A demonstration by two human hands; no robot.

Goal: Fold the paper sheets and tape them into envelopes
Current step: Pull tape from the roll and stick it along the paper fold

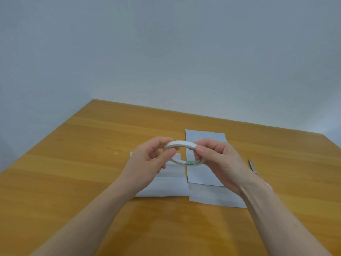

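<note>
A thin white tape roll point(181, 145) with a green-printed inner core is held above the table in both hands. My left hand point(147, 159) pinches its left rim with thumb and fingers. My right hand point(219, 163) grips its right rim, thumb on top. Under the hands lie two white paper pieces on the wooden table point(83, 163): a folded sheet point(166, 185) on the left, partly hidden by my left hand, and a taller folded sheet point(204, 137) on the right, partly behind my right hand.
Scissors point(252, 166) with a pink handle lie on the table to the right, mostly hidden behind my right wrist. A tiny white scrap point(117, 153) lies left of the papers. A plain grey wall stands behind the table's far edge.
</note>
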